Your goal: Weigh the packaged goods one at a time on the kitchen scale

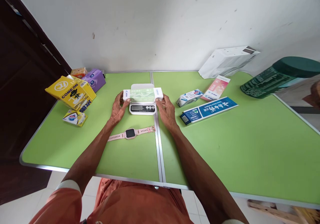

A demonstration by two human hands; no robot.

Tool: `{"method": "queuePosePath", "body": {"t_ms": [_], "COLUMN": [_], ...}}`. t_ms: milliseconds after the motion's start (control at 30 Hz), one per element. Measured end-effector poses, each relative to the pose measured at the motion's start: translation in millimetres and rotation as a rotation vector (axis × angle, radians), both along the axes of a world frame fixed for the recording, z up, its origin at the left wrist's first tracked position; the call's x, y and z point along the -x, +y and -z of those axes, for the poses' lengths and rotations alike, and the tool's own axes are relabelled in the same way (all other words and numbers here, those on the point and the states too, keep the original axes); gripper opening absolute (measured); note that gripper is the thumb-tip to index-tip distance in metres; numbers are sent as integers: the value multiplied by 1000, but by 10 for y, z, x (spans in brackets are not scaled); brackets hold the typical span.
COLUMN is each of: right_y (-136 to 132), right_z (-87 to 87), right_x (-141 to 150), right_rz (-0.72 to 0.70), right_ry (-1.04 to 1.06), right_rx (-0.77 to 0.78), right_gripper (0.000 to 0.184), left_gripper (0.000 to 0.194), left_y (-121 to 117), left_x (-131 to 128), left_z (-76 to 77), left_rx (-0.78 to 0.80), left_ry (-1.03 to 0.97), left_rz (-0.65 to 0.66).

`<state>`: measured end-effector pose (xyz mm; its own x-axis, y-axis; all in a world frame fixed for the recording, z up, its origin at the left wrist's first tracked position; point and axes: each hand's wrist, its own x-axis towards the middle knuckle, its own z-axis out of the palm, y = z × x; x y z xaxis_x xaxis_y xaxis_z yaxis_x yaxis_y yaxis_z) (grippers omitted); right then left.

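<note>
A long green-and-white box (142,95) lies across the platform of a small white kitchen scale (143,110). Its left end is between the thumb and fingers of my left hand (120,107). At the other end, my right hand (166,110) grips the box the same way, thumb in front. The scale's dark display and round buttons face me, and no digits can be made out. Part of the platform shows behind the box. Closer to me, a pink-strapped smartwatch (130,133) is laid out flat between my forearms.
At left stand a yellow box (72,92), a purple pack (95,80), an orange box (79,72) and a small yellow soap box (75,117). On the right are a blue toothpaste box (210,110), a white-blue box (189,97), a pink box (216,88), a white bag (225,62) and a dark green canister (275,77).
</note>
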<state>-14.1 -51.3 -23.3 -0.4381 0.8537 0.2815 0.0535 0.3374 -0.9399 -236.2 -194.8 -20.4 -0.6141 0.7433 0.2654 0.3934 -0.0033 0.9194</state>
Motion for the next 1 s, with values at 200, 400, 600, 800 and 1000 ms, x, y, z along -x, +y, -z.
{"method": "queuePosePath", "body": {"t_ms": [200,400,600,800,1000], "right_y": [-2,5,26,42,41], "right_z": [4,21,67,89,90], "right_x": [6,5,13,23,27], "right_rz": [1,-3,-12,-10,-19], "right_ry": [7,16,40,42,40], "right_rx": [-3,-17,-26,-27,-20], "right_gripper": [77,78,75,71,74], "left_gripper": [108,103,103,101,102], "left_y": [-1,1,3,5,5], "left_x": [-6,9,41,42,51], "left_z": [-1,39,72,71,82], "left_rx": [20,-17,-22,-36,-31], "left_ry": [0,15,32,32,40], "left_rz": [-5,11,28,33,39]}}
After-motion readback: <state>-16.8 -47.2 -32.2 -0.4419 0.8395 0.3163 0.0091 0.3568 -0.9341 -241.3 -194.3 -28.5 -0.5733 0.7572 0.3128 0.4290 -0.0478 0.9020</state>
